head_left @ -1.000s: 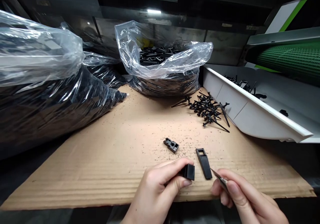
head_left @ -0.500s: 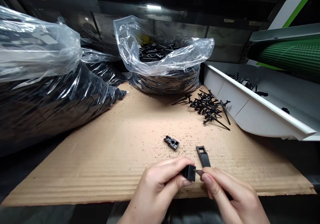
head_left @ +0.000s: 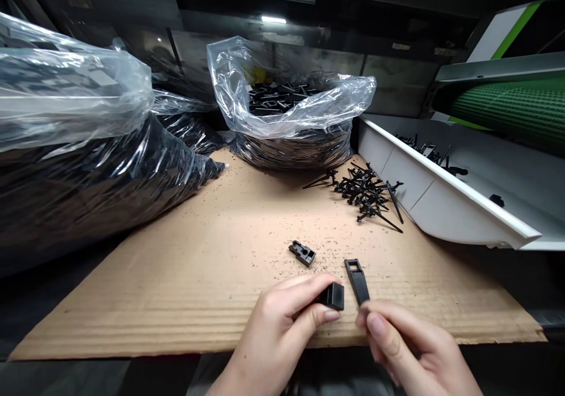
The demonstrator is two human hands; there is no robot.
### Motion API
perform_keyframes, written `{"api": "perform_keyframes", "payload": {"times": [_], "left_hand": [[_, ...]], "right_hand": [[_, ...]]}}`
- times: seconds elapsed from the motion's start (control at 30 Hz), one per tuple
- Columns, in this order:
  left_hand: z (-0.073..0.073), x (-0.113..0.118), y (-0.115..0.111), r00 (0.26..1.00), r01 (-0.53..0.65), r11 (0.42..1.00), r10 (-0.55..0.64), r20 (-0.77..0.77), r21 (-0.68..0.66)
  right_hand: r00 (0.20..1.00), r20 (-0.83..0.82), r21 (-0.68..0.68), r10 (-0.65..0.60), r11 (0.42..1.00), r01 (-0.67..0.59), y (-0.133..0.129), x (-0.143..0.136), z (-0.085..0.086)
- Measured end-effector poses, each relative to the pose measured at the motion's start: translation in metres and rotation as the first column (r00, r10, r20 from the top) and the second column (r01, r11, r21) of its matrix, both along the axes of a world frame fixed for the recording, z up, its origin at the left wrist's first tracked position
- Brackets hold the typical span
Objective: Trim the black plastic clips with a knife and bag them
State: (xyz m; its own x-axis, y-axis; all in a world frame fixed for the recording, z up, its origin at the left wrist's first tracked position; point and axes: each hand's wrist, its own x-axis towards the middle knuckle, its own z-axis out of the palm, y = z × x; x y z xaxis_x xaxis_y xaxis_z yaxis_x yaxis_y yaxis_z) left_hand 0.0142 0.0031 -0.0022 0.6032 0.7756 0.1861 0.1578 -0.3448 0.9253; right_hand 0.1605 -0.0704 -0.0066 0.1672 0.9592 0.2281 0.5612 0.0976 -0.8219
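My left hand (head_left: 286, 319) pinches a black rectangular plastic part (head_left: 334, 296) between thumb and fingers, its flat end facing right. To its right my right hand (head_left: 406, 337) is closed in a pinch, smeared at the fingertips; the thin blade seen there earlier barely shows now. Just beyond the right fingertips lies a long black part (head_left: 358, 284) with a square opening at its far end. A small black clip-like piece (head_left: 302, 253) rests on the cardboard (head_left: 198, 266), beyond my left hand.
Black branching pieces (head_left: 364, 190) lie piled at the right. Behind stands an open clear bag (head_left: 291, 143) of black parts. A large filled bag (head_left: 88, 178) is at the left, a white tray (head_left: 441, 190) at the right, below a green roller (head_left: 512, 105).
My right hand has drawn slightly away from the black part, to the right and down, and the blade tip no longer points at it. The view has shifted slightly.
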Motion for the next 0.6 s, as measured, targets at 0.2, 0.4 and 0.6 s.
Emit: {"api": "perform_keyframes", "payload": {"times": [0.2,0.4,0.6], "left_hand": [[0.006,-0.005,-0.004,1.0,0.026,0.987,-0.024,0.015,-0.158],[0.003,-0.006,-0.005,0.978,0.092,0.904,-0.004,0.206,-0.418],[-0.002,-0.002,-0.003,0.979,-0.105,0.929,0.159,0.126,-0.355]], "right_hand": [[0.929,0.195,0.045,-0.315,0.949,0.313,0.006,0.003,-0.002],[0.711,0.602,0.273,-0.363,0.931,0.244,0.011,0.022,-0.021],[0.725,0.601,0.293,-0.335,0.937,0.191,0.007,0.028,-0.016]]}}
